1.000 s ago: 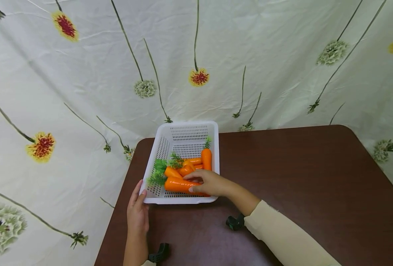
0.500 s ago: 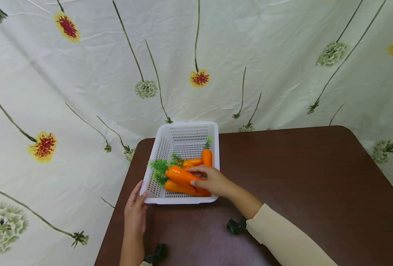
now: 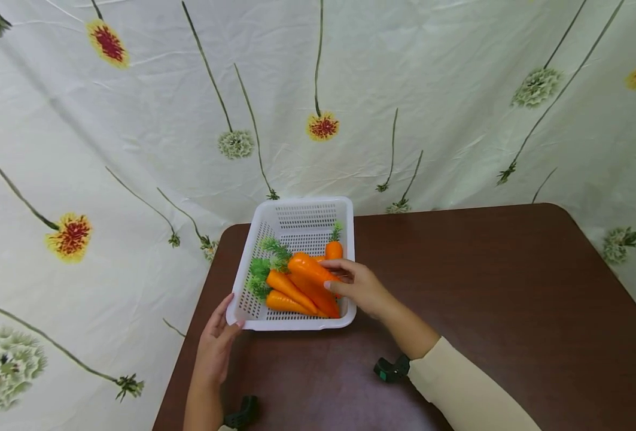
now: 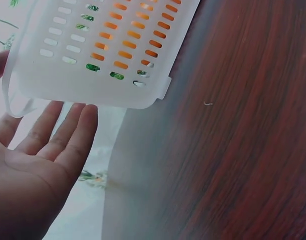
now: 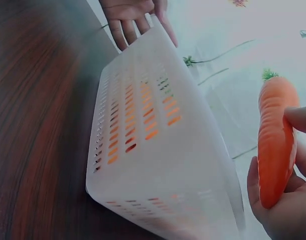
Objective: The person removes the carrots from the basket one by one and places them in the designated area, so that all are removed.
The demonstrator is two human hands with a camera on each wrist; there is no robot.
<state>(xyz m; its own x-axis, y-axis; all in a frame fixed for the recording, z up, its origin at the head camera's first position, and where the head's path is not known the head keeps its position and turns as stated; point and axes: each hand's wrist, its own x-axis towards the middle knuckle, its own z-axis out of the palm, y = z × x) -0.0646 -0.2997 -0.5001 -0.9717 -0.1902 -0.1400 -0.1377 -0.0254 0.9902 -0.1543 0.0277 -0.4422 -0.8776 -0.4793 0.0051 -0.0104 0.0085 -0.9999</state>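
Observation:
A white slotted plastic basket (image 3: pixel 291 325) holds several orange carrots with feathery green tops. My right hand (image 3: pixel 365 292) pinches one carrot (image 3: pixel 309 269) between thumb and fingers, over the right side of the basket. In the right wrist view this carrot (image 5: pixel 275 140) is raised above the basket rim, its narrow end toward the palm and its green top pointing away. Below it lie other carrots (image 3: pixel 288 287) side by side, tops to the left. At the near left corner my left hand (image 3: pixel 213 347) holds the basket, thumb at the rim and fingers (image 4: pixel 77 130) against the outside.
The basket stands at the left part of a dark brown wooden table (image 3: pixel 484 287). Behind the table hangs a pale cloth (image 3: pixel 447 90) printed with flowers. One more carrot (image 3: pixel 334 249) stands upright at the basket's right wall. Black wrist devices (image 3: pixel 392 369) are strapped to both arms.
The right hand has lifted a carrot from the pile and moved it up and to the right. Carrots beneath now show more fully. The left hand has shifted slightly down at the basket corner.

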